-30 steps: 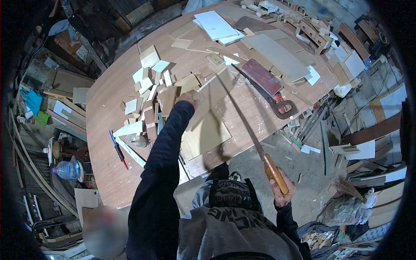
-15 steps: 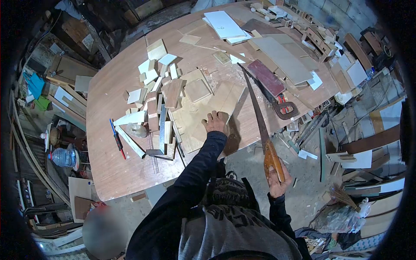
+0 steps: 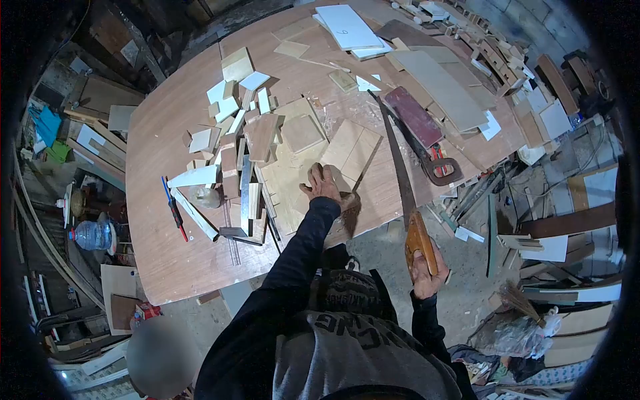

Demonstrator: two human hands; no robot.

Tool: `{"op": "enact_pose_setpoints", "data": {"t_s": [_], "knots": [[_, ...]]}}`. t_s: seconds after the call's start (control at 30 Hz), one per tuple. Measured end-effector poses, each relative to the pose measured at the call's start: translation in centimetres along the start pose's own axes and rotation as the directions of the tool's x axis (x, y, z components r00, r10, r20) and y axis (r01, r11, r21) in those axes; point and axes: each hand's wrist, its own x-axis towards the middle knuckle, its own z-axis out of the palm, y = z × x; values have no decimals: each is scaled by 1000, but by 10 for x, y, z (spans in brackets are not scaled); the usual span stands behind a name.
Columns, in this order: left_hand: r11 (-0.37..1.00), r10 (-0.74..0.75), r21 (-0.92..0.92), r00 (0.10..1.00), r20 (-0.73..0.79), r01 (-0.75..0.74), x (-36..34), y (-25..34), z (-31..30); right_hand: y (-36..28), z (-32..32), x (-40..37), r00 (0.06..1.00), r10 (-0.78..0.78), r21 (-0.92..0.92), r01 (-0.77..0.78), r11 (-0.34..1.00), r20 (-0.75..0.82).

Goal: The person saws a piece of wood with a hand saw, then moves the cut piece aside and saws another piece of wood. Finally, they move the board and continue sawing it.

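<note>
My right hand (image 3: 427, 272) grips the orange wooden handle of a handsaw (image 3: 398, 170). Its long blade points away from me, over the table's right part, with the tip near a dark red block (image 3: 415, 118). My left hand (image 3: 321, 183) lies with fingers apart on a pale plywood board (image 3: 285, 179) near the table's front edge. Just beyond its fingertips is a plywood piece (image 3: 352, 152) with lines across it. A smaller square wooden block (image 3: 301, 133) rests farther up the board.
Wood offcuts (image 3: 230, 107) are heaped left of the board. A C-clamp (image 3: 441, 169) lies at the table's right edge. White panels (image 3: 348, 28) and a long grey board (image 3: 443, 87) lie toward the back. A blurred round shape (image 3: 162, 357) is at lower left.
My left hand has shifted left, off the lined plywood piece, which now sits turned and apart from it. The right hand still holds the saw in nearly the same place.
</note>
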Motion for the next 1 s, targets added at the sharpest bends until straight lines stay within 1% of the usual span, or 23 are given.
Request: {"op": "enact_pose_setpoints", "data": {"t_s": [0.07, 0.1, 0.13, 0.17, 0.2, 0.23, 0.27, 0.3, 0.37, 0.4, 0.43, 0.47, 0.5, 0.53, 0.57, 0.6, 0.63, 0.7, 0.83, 0.9, 1.0], "knots": [[1000, -9, -22, 1000, 21, 9, 6, -2, -6, -4, 10, 7, 1000, 6, 95, -7, 995, 5], [997, 4, -73, 1000, 21, -2, 4, -2, -11, -1, 13, 13, 1000, 4, 94, -5, 996, 11], [992, 19, -124, 1000, 19, -16, 3, -1, -16, 1, 17, 18, 995, -101, 50, 101, 994, 11], [992, 18, -126, 1000, 16, -16, 3, 0, -18, 2, 21, 23, 979, -206, 7, 205, 979, 14], [983, -21, -182, 1000, -23, 17, 2, 2, -19, 1, 25, 26, 978, -208, 7, 208, 978, 16], [970, -63, -239, 996, -57, 48, 3, 4, -20, -7, 30, 28, 985, -173, 16, 173, 985, 9], [968, -90, -244, 987, -131, 56, 9, 5, -17, -12, 35, 30, 990, -139, 24, 139, 990, 4], [967, -91, -251, 987, -134, 55, 18, 8, -19, -12, 37, 33, 989, -145, 21, 145, 989, 7], [949, -229, -259, 957, -178, 179, 42, 16, -26, -10, 43, 37, 990, -134, 105, 130, 986, 33], [943, -277, -240, 943, -183, 231, 56, 18, -29, -14, 44, 39, 989, -141, 101, 137, 985, 36], [941, -279, -248, 942, -185, 230, 68, 19, -32, -23, 48, 40, 994, -89, 121, 82, 989, 59], [928, -328, -235, 932, -152, 288, 80, 18, -34, -28, 52, 41, 996, -37, 140, 25, 990, 85], [913, -376, -220, 919, -119, 344, 91, 18, -35, -27, 57, 43, 995, -45, 137, 33, 990, 89], [922, -364, -190, 923, -127, 338, 100, 16, -34, -22, 62, 44, 996, -58, 146, 48, 988, 63], [919, -368, -196, 922, -124, 341, 107, 13, -32, -20, 64, 45, 997, -64, 154, 58, 986, 38], [939, -333, -141, 933, -137, 314, 113, 9, -30, -18, 66, 48, 993, -103, 175, 91, 980, 64], [955, -294, -82, 944, -148, 284, 119, 6, -31, -16, 67, 49, 993, -104, 173, 92, 981, 63], [960, -279, -60, 951, -134, 273, 129, 1, -33, -11, 70, 49, 999, -11, 183, 4, 983, 35], [963, -266, 13, 960, -83, 268, 145, -3, -37, -10, 78, 55, 1000, -27, 174, 26, 984, 7], [967, -254, 12, 965, -62, 255, 153, -4, -43, -16, 80, 60, 998, -39, 114, 33, 993, 47], [976, -216, 32, 976, -38, 217, 161, -8, -49, -18, 82, 64, 999, -22, 82, 17, 996, 48]]}}
